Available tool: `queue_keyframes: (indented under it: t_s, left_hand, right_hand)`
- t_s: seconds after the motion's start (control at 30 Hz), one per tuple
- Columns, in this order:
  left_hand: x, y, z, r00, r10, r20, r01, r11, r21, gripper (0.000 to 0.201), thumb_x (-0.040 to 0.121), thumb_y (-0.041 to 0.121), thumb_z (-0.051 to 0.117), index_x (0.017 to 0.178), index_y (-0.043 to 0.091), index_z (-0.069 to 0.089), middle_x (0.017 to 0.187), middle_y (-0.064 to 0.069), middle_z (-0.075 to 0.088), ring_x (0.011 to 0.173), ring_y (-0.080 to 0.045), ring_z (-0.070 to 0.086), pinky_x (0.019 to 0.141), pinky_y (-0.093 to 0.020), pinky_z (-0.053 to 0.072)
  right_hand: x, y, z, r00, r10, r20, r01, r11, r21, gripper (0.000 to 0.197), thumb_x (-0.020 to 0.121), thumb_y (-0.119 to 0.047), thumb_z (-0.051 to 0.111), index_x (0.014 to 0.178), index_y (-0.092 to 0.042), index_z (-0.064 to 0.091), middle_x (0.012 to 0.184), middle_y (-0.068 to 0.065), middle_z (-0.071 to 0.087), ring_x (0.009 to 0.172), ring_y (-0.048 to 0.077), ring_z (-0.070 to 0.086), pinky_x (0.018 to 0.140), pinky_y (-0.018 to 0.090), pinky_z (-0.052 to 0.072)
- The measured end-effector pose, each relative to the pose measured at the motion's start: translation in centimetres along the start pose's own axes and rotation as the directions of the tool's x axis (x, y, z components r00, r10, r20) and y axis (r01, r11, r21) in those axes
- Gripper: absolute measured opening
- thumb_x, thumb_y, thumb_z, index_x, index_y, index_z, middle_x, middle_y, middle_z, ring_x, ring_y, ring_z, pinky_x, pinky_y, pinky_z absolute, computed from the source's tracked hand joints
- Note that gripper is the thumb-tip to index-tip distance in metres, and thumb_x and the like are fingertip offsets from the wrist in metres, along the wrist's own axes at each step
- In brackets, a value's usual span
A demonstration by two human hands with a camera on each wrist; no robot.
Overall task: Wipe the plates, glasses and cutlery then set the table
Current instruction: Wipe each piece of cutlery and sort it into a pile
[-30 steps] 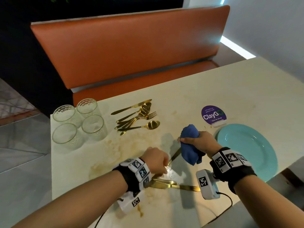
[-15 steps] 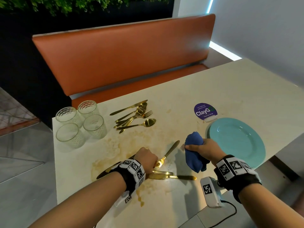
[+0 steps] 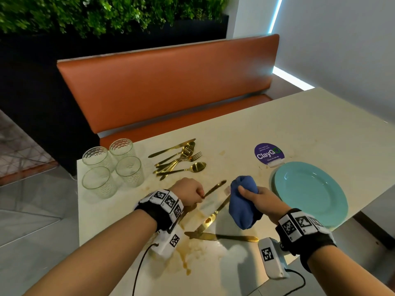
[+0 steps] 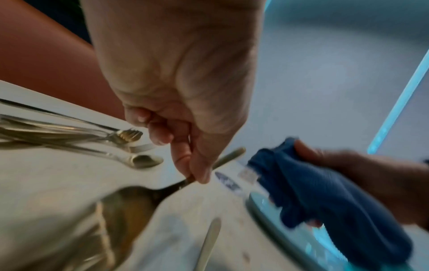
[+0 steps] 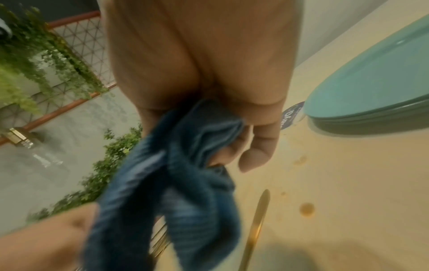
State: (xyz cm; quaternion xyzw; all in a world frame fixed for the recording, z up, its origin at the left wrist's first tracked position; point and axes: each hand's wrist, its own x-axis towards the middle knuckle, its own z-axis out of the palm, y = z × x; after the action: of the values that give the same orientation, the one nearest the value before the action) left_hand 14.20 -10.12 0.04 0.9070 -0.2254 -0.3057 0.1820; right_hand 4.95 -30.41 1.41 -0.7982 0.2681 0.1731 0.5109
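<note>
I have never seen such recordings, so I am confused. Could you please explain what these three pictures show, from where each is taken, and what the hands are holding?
No machine: a person wears cameras. One picture comes from the head, two from the wrists, looking along the fingers. The left hand grips a gold spoon by its handle. The right hand holds a bunched blue cloth. On the stained table lie two gold knives, a cutlery pile, four glasses, a teal plate and a purple sticker.
</note>
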Motion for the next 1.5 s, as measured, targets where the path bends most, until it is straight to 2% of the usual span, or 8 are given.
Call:
queue_keyframes:
  t_s: [0.27, 0.57, 0.8, 0.97, 1.03, 1.13, 1.23, 1.5]
  left_hand:
    - [0.0, 2.6, -2.7, 0.981, 0.013, -0.193, -0.113, 0.848, -0.518, 0.001, 0.086, 0.012, 0.064, 0.086, 0.011, 0.065, 0.073, 0.004, 0.057, 0.076, -0.014, 0.053, 0.070, -0.025, 0.043]
    - [0.3, 2.2, -2.9, 0.939, -0.215, -0.269, -0.074, 0.636, -0.768, 0.023, 0.085, 0.008, 0.064, 0.065, 0.018, 0.061, 0.091, -0.004, 0.067, 0.094, -0.020, 0.061, 0.092, -0.035, 0.045]
    - [0.1, 1.9, -2.5, 0.912, -0.303, -0.277, -0.081, 0.529, -0.845, 0.006, 0.087, 0.012, 0.063, 0.082, 0.014, 0.062, 0.092, -0.004, 0.063, 0.092, -0.016, 0.056, 0.080, -0.026, 0.038]
    - [-0.7, 0.6, -4.7, 0.912, -0.315, -0.262, -0.047, 0.555, -0.830, 0.047, 0.083, 0.021, 0.070, 0.124, 0.010, 0.051, 0.109, -0.003, 0.061, 0.104, -0.020, 0.057, 0.085, -0.029, 0.043]
    - [-1.3, -0.8, -6.1, 0.912, -0.250, -0.326, -0.055, 0.712, -0.700, 0.071, 0.082, 0.027, 0.071, 0.142, 0.019, 0.034, 0.124, 0.000, 0.057, 0.113, -0.020, 0.054, 0.097, -0.037, 0.045]
    - [-2.3, -1.6, -7.4, 0.932, 0.000, -0.363, -0.038, 0.995, -0.096, 0.037, 0.094, 0.036, 0.053, 0.130, 0.028, 0.053, 0.122, 0.005, 0.061, 0.116, -0.018, 0.050, 0.104, -0.039, 0.037]
    - [-3.0, -1.5, -7.3, 0.965, 0.092, -0.247, -0.041, 0.978, 0.205, 0.029, 0.099, 0.033, 0.038, 0.108, 0.029, 0.066, 0.104, 0.008, 0.063, 0.104, -0.014, 0.043, 0.100, -0.038, 0.027]
    - [-3.1, -2.1, -4.2, 0.963, -0.194, -0.186, 0.103, 0.904, -0.414, 0.026, 0.097, 0.021, 0.045, 0.099, 0.012, 0.070, 0.074, 0.006, 0.062, 0.069, -0.002, 0.053, 0.060, -0.013, 0.037]
  right_hand:
    - [0.0, -3.7, 5.3, 0.973, -0.061, 0.224, 0.088, 0.990, -0.113, 0.050, 0.086, -0.054, 0.051, 0.112, -0.013, 0.061, 0.114, 0.010, 0.064, 0.102, 0.025, 0.062, 0.090, 0.032, 0.050]
    - [1.3, -4.6, 6.7, 0.998, 0.005, 0.058, -0.010, 0.997, 0.075, 0.036, 0.074, -0.039, 0.074, 0.069, -0.006, 0.061, 0.078, 0.013, 0.065, 0.067, 0.025, 0.059, 0.061, 0.030, 0.046]
    - [1.3, -4.9, 4.7, 0.999, 0.001, 0.051, 0.000, 1.000, -0.023, 0.030, 0.074, -0.034, 0.075, 0.077, -0.006, 0.063, 0.091, 0.019, 0.070, 0.081, 0.032, 0.065, 0.076, 0.039, 0.054]
    - [2.2, -6.5, 0.9, 0.996, -0.063, 0.069, 0.087, 0.898, -0.432, 0.036, 0.073, -0.039, 0.074, 0.086, -0.008, 0.062, 0.091, 0.010, 0.066, 0.084, 0.025, 0.062, 0.076, 0.033, 0.050]
    - [2.5, -6.9, -0.2, 0.992, -0.069, 0.104, 0.115, 0.823, -0.556, 0.042, 0.073, -0.042, 0.073, 0.096, -0.008, 0.064, 0.093, 0.008, 0.067, 0.085, 0.022, 0.061, 0.076, 0.031, 0.050]
    - [2.8, -7.5, -0.7, 0.986, -0.087, 0.145, 0.159, 0.772, -0.615, 0.040, 0.073, -0.039, 0.074, 0.098, -0.009, 0.066, 0.090, 0.006, 0.066, 0.081, 0.019, 0.060, 0.068, 0.026, 0.048]
    - [3.4, -8.2, -1.6, 0.984, -0.121, 0.127, 0.175, 0.741, -0.649, 0.039, 0.072, -0.038, 0.075, 0.099, -0.010, 0.067, 0.093, 0.007, 0.069, 0.086, 0.022, 0.064, 0.070, 0.026, 0.048]
    - [4.1, -8.3, -3.5, 0.899, -0.279, -0.337, 0.213, 0.952, -0.218, 0.037, 0.082, -0.029, 0.068, 0.095, 0.005, 0.060, 0.084, 0.018, 0.062, 0.077, 0.031, 0.059, 0.071, 0.043, 0.051]
